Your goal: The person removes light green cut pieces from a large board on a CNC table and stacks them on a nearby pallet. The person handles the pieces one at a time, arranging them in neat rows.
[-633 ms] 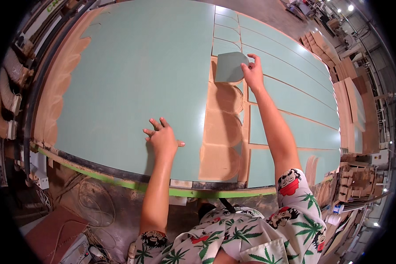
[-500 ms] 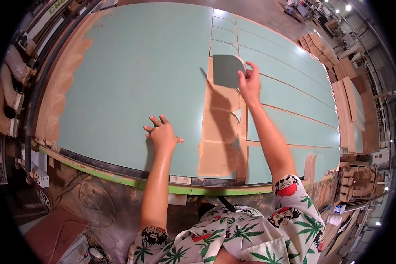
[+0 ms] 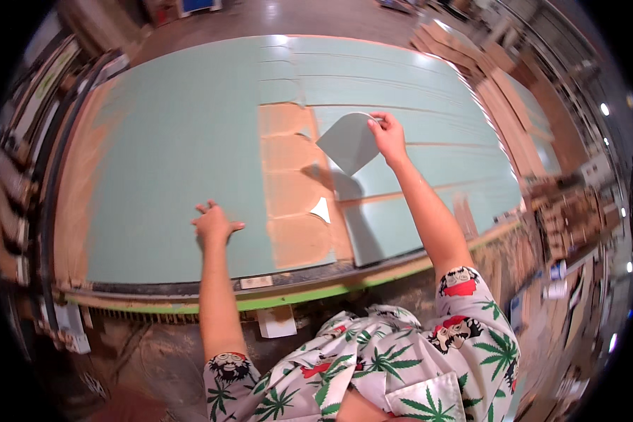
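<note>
My right hand (image 3: 389, 138) grips a flat grey-green panel piece (image 3: 349, 144) by its rounded edge. The piece hangs tilted above the cut strips, and its shadow falls on the sheet below. My left hand (image 3: 216, 224), fingers spread, is over the large pale green sheet (image 3: 190, 141); whether it presses on the surface is hard to tell. Between the two hands runs a bare brown strip (image 3: 297, 183) with rounded outlines. A small white curved offcut (image 3: 321, 210) lies on its right side.
Long cut green strips (image 3: 401, 133) fill the table's right part. A green-edged rail (image 3: 309, 293) borders the near side. Grey hoses (image 3: 7, 218) stand at the left. Wooden boards (image 3: 527, 119) are stacked beyond the right edge, with brown stacked pieces (image 3: 570, 225) nearer.
The view has turned toward the right. My right hand has carried the panel piece rightward from the brown strip and tilted it. My left hand stays spread over the sheet.
</note>
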The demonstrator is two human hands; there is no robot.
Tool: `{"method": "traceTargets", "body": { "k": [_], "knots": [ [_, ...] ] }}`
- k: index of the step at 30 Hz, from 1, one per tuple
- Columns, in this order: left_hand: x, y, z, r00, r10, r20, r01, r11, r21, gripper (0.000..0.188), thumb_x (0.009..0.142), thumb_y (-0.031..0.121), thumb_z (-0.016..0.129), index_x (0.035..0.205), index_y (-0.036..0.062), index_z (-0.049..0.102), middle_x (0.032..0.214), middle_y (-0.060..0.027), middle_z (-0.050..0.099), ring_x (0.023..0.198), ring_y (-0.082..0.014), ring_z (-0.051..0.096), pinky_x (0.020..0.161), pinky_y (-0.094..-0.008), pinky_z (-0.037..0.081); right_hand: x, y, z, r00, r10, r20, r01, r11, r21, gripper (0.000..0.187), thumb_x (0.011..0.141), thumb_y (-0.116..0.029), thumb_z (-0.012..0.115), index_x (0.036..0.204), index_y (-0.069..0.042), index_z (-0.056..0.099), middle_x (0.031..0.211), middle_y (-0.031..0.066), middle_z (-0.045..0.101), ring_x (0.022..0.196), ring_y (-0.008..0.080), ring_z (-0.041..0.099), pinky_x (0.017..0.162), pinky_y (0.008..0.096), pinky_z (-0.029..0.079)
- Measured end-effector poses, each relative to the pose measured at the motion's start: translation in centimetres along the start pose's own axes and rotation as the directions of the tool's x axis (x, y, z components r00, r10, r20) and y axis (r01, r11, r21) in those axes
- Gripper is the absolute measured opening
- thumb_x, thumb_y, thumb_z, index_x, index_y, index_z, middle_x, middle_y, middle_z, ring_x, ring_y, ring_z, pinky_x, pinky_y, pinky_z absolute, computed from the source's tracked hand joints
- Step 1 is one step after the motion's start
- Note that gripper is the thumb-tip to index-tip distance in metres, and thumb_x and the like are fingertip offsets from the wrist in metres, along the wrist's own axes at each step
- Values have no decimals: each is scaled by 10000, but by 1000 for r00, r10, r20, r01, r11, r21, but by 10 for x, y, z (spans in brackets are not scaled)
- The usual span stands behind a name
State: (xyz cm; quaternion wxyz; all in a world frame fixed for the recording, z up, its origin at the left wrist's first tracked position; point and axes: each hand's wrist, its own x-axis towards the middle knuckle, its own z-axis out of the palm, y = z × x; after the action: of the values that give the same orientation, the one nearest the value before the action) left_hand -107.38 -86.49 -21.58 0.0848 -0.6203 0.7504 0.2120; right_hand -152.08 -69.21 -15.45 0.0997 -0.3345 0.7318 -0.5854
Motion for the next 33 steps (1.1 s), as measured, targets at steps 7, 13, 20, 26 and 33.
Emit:
{"method": "traceTargets", "body": {
  "k": [7, 13, 20, 26, 33],
  "knots": [
    [56, -35, 43, 998, 59, -18, -54, 975, 216, 1340, 648, 624, 934, 1670, 91, 252, 1715, -262, 238, 1504, -549, 349, 1142, -588, 457, -11, 30, -205, 958, 123, -258, -129, 992, -5, 214, 1027, -168, 704, 1223, -97, 753, 963, -9, 695, 856, 82, 587, 750, 264, 483],
    [39, -39, 59, 994, 78, -79, -58, 971, 231, 1085, 847, 608, 794, 1680, 147, 274, 1748, -134, 237, 1514, -531, 342, 1167, -565, 437, -47, 58, -380, 930, 172, -326, -244, 950, -194, 224, 1065, -245, 649, 1216, -126, 763, 978, -39, 691, 894, 94, 596, 815, 281, 502],
    [76, -145, 127, 986, 76, -146, -43, 975, 219, 740, 1033, 490, 581, 1647, 143, 357, 1727, -95, 299, 1472, -459, 438, 1150, -532, 456, -86, 100, -366, 866, 481, 139, -384, 815, -434, 196, 1054, -238, 635, 1149, -123, 762, 1037, -40, 707, 977, 97, 608, 907, 298, 492],
    [52, -159, 131, 993, 69, -91, -42, 963, 267, 677, 1036, 437, 568, 1612, 117, 416, 1695, -109, 356, 1369, -393, 566, 1092, -515, 497, -104, 122, -315, 773, 475, 422, -219, 823, -524, 180, 1046, -224, 637, 1133, -127, 761, 1082, -44, 719, 1056, 103, 600, 985, 304, 464],
    [23, -161, 138, 994, 68, -86, -46, 970, 239, 700, 1037, 456, 560, 1630, 122, 396, 1690, -90, 372, 1343, -395, 585, 1088, -520, 500, -91, 135, -282, 777, 408, 479, -142, 856, -498, 224, 1052, -246, 629, 1158, -88, 748, 1107, -13, 729, 1053, 120, 607, 985, 319, 477]
  ]
}}
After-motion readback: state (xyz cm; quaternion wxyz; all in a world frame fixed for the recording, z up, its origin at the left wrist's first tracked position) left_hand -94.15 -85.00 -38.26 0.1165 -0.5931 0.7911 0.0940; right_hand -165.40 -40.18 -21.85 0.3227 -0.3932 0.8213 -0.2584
